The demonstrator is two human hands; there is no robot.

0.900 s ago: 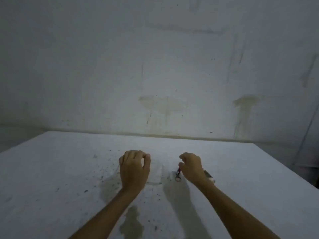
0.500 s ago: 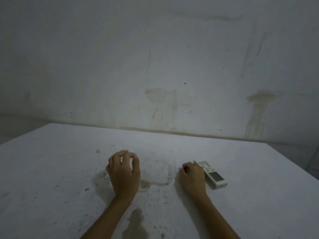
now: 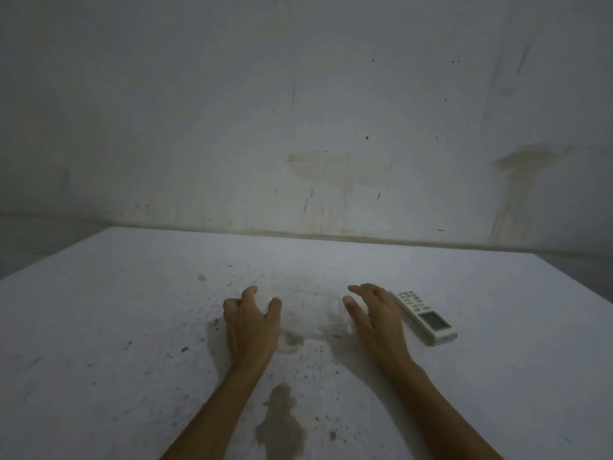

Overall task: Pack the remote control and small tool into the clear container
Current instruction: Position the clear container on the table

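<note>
A clear container (image 3: 308,313) stands faintly visible on the white table (image 3: 132,293), between my two hands. My left hand (image 3: 252,322) curls around its left rim, thumb and fingers pinching the edge. My right hand (image 3: 373,315) is at the container's right side with its fingers spread and nothing in it. A white remote control (image 3: 423,316) lies flat on the table just right of my right hand, its screen end toward me. The small tool is not visible; I cannot tell whether it is in the container.
The table top is speckled with dark spots and has a greyish stain (image 3: 282,423) near me between my forearms. A stained wall (image 3: 331,127) rises right behind the table's far edge. The table's right edge runs close past the remote.
My right hand held a small ringed tool, then closed low beside the remote; now it is open at the container's right side. The left hand has moved onto the left rim.
</note>
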